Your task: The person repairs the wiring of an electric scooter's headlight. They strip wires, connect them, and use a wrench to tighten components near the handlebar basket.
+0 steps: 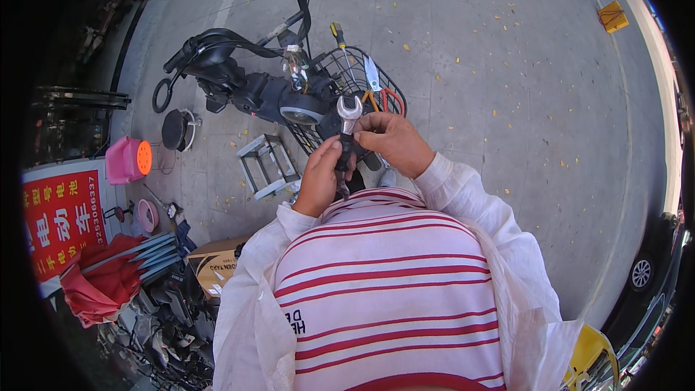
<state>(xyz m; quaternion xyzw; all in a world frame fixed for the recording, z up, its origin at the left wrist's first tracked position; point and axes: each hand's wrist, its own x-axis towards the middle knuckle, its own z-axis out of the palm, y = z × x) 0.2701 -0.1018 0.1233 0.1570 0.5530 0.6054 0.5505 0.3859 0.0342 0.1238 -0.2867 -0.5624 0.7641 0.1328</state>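
Note:
Upright in front of my chest is an open-ended wrench [349, 108], its jaws pointing away from me and a black covering round its shank. My left hand [318, 182] is closed around the lower part of it. From the other side my right hand [399, 143] pinches at the black covering, thumb and fingertips together. Just beyond stands an electric scooter [253, 90] with a bundle of bare wiring connectors [295, 65] above its round headlight [300, 114]. In its black wire basket [339, 65] are scissors [372, 76] and a yellow-and-black screwdriver [338, 35].
On the paving left of the scooter stand a grey metal frame [268, 166], a round black stool [174, 129] and a pink plastic chair [127, 161]. A cardboard box [213, 264] and a folded red umbrella [108, 282] lie nearer. Far right are a yellow box [612, 17] and a dark car [641, 275].

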